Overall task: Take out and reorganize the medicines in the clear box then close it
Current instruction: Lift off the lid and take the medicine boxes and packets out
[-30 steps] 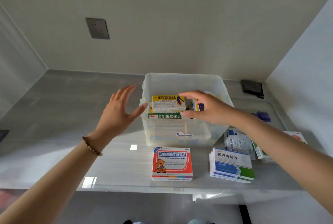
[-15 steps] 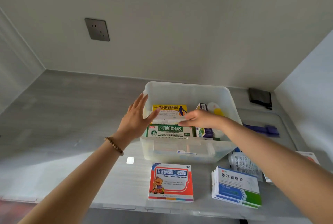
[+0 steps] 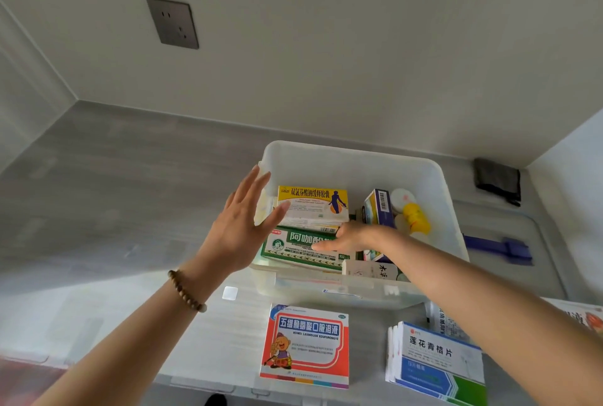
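Fingers spread wide, my left hand is hovering at the left rim of the clear box, which is sitting on the surface. My right hand is lying inside the box, fingers straight, resting on a green pack beside a yellow pack. A red pack and a blue pack are lying on the surface just in front of the box.

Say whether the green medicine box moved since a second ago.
Yes. The green medicine box sank from the front rim of the clear box down inside it.
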